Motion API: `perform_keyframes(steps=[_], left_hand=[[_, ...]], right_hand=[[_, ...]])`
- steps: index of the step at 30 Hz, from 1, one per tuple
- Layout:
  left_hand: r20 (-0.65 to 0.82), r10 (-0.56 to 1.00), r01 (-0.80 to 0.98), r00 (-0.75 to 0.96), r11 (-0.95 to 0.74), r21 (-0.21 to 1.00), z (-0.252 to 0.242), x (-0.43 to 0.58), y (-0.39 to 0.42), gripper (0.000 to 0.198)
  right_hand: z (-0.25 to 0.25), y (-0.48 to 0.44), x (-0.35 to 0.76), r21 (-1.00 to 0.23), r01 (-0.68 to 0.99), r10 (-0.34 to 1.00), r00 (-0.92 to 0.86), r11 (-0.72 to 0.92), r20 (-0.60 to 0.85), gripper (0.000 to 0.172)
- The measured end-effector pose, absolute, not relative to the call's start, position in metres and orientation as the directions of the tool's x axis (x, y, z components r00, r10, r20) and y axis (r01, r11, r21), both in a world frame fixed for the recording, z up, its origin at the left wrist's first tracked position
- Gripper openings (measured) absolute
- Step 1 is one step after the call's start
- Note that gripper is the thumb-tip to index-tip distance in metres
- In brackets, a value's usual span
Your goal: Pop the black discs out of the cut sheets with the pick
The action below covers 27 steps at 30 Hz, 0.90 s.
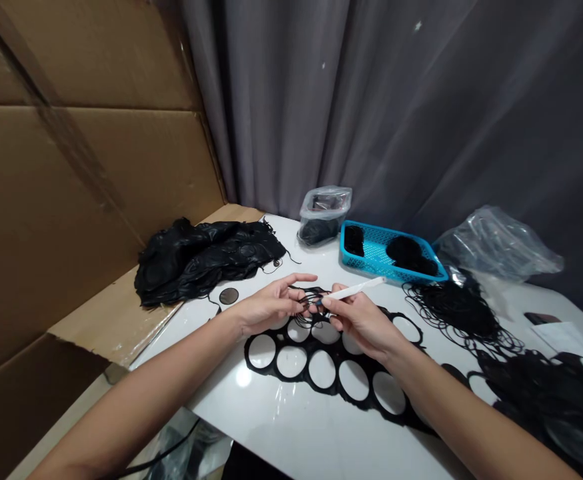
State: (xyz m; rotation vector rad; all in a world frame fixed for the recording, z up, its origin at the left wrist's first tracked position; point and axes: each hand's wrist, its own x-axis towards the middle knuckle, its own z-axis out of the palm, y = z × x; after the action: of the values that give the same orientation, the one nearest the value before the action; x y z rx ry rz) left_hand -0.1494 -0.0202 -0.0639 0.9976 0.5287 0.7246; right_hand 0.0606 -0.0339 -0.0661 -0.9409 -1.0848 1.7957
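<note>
- Left hand (266, 308): fingertips pinched on thin black rings (310, 298), other fingers spread
- Right hand (359, 321): closed around white tool (356, 289), tip at the rings
- Both above black punched sheet (321, 363) on white table (291, 420)
- Blue basket (376, 257) behind

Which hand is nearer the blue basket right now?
The right hand, holding a white tool whose tip points toward the blue basket. The left hand is farther to the left, pinching thin black rings over the punched black sheet.
</note>
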Motion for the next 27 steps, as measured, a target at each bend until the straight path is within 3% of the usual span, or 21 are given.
perform_keyframes(steps=[4, 9, 16, 19, 22, 25, 27], left_hand=[[-0.086, 0.740, -0.248, 0.667, 0.328, 0.911, -0.065, -0.153, -0.020, 0.068], [-0.061, 0.773, -0.296, 0.631, 0.313, 0.902, -0.066, -0.158, -0.019, 0.066], [0.009, 0.762, -0.252, 0.648, 0.203, 0.946, -0.073, -0.165, -0.019, 0.071], [-0.021, 0.800, -0.097, 0.600, 0.099, 0.990, -0.078, -0.166, -0.015, 0.064], [0.009, 0.897, 0.081, 0.443, -0.050, 0.995, -0.081, -0.169, -0.014, 0.055], [0.101, 0.951, 0.248, 0.292, -0.177, 0.952, -0.083, -0.178, -0.028, 0.044], [0.206, 0.933, 0.489, 0.295, -0.332, 0.806, -0.089, -0.185, -0.048, 0.032]], right_hand=[[-0.070, -0.033, 0.061, -0.854, -0.352, 0.885, -0.406, -0.382, -0.229, 0.041], [-0.074, -0.037, 0.060, -0.739, -0.404, 0.778, -0.574, -0.540, -0.255, 0.030], [-0.076, -0.045, 0.058, -0.758, -0.349, 0.706, -0.679, -0.551, -0.201, 0.048], [-0.071, -0.043, 0.052, -0.767, -0.428, 0.772, -0.622, -0.479, -0.135, 0.055], [-0.068, -0.032, 0.039, -0.789, -0.471, 0.854, -0.505, -0.394, -0.125, 0.053], [-0.076, -0.018, 0.026, -0.884, -0.378, 0.929, -0.342, -0.275, -0.143, 0.047], [-0.089, -0.011, 0.021, -0.956, -0.211, 0.941, -0.311, -0.206, -0.134, 0.042]])
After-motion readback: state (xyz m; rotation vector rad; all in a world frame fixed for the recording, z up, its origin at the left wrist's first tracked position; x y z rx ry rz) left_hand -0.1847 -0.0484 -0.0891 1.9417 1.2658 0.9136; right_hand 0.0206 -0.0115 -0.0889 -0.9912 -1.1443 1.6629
